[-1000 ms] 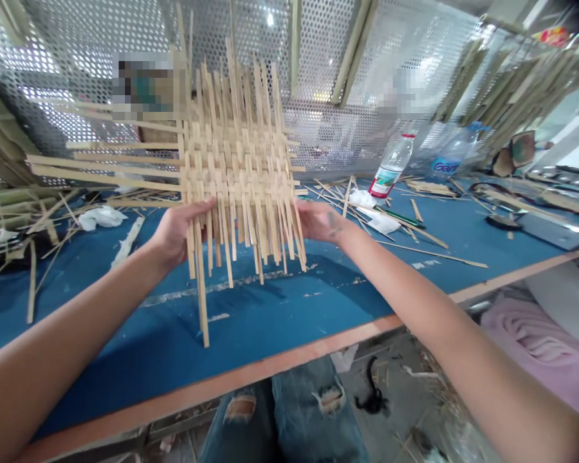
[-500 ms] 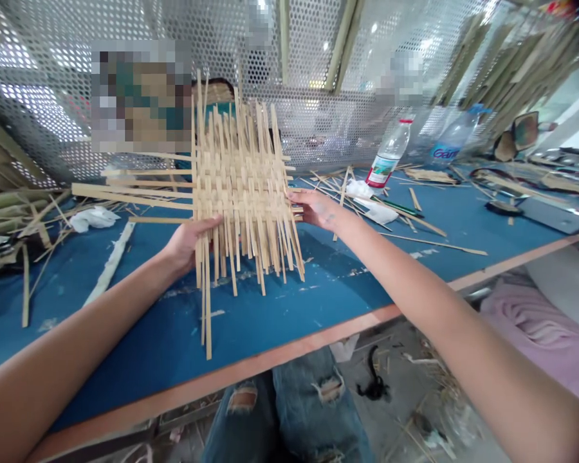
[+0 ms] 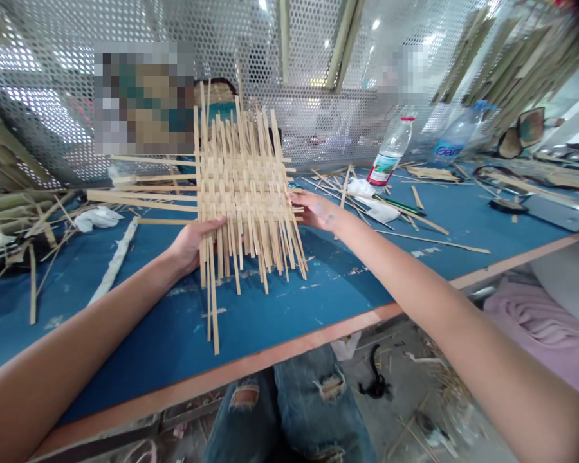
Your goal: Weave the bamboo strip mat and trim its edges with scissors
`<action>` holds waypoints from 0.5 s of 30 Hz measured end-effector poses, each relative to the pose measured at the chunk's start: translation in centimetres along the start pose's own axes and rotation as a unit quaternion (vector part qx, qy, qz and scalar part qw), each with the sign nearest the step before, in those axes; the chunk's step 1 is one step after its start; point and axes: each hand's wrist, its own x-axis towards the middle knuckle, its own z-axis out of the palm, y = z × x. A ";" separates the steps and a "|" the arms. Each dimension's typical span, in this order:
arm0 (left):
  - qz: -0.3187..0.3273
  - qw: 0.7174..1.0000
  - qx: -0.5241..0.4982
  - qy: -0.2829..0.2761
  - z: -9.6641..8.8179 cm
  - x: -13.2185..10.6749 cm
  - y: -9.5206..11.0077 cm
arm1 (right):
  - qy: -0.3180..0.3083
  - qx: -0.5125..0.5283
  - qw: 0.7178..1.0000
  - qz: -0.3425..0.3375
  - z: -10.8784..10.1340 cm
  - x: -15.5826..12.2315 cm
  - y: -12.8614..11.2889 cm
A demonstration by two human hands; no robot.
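Observation:
A panel of woven bamboo strips [image 3: 246, 193] is held up, tilted, above the blue table [image 3: 270, 328]. Loose strip ends stick out at its top, bottom and left side. My left hand [image 3: 193, 241] grips the lower left edge, thumb in front and the other fingers hidden behind. At the right edge, my right hand [image 3: 316, 209] is closed on the panel, its fingertips around the short strip ends there. The weave is tight in the middle and the ends fan out below.
Bamboo scraps and white tissue [image 3: 97, 218] lie to the left. Rightward stand a red-capped water bottle [image 3: 386, 157] and a larger plastic bottle [image 3: 456, 138] among loose strips. A flat metal blade-like piece [image 3: 554, 212] lies far right. Perforated mesh [image 3: 309, 51] rises behind the table.
The woven panel has shifted very slightly right in view, and its long left strips reach less far left. Both hands keep their holds.

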 end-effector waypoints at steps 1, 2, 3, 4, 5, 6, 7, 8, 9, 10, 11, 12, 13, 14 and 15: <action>0.005 1.000 -0.009 0.002 -0.1 0.1 0.0 | -0.006 -0.003 1.000 0.000 -0.1 0.0 0.0; 0.011 1.000 -0.018 0.005 -0.1 0.1 0.1 | -0.012 -0.004 1.000 0.001 -0.1 -0.1 -0.1; 0.016 1.000 -0.025 0.007 -0.2 0.2 0.1 | -0.018 -0.003 1.000 0.003 0.0 -0.2 -0.2; 0.019 0.999 -0.030 0.009 -0.4 0.3 0.2 | -0.021 0.000 1.000 0.007 0.0 -0.4 -0.4; 0.021 0.999 -0.031 0.012 -0.5 0.3 0.2 | -0.021 0.004 1.000 0.012 0.1 -0.5 -0.6; 0.021 0.999 -0.029 0.012 -0.6 0.4 0.2 | -0.019 0.007 1.000 0.016 0.1 -0.6 -0.8; 0.019 0.999 -0.025 0.012 -0.7 0.4 0.2 | -0.017 0.010 1.000 0.020 0.2 -0.7 -1.0; 0.016 1.000 -0.021 0.009 -0.8 0.4 0.2 | -0.018 0.011 0.999 0.024 0.2 -0.8 -1.2; 0.012 1.000 -0.018 0.004 -0.9 0.4 0.2 | -0.023 0.010 0.999 0.031 0.2 -0.9 -1.3; 0.008 1.000 -0.015 -0.001 -0.9 0.4 0.2 | -0.030 0.008 0.999 0.037 0.2 -0.9 -1.4; 0.003 1.000 -0.013 -0.005 -0.9 0.4 0.2 | -0.037 0.007 0.998 0.043 0.2 -0.9 -1.4; 0.000 1.000 -0.012 -0.007 -0.8 0.3 0.2 | -0.043 0.008 0.998 0.047 0.2 -0.9 -1.4; -0.002 1.000 -0.011 -0.006 -0.8 0.3 0.2 | -0.048 0.009 0.998 0.049 0.2 -0.9 -1.4; -0.003 1.000 -0.011 -0.005 -0.8 0.2 0.2 | -0.050 0.011 0.998 0.048 0.2 -0.9 -1.2; -0.003 1.000 -0.010 -0.005 -0.8 0.2 0.2 | -0.050 0.013 0.998 0.046 0.2 -0.8 -1.1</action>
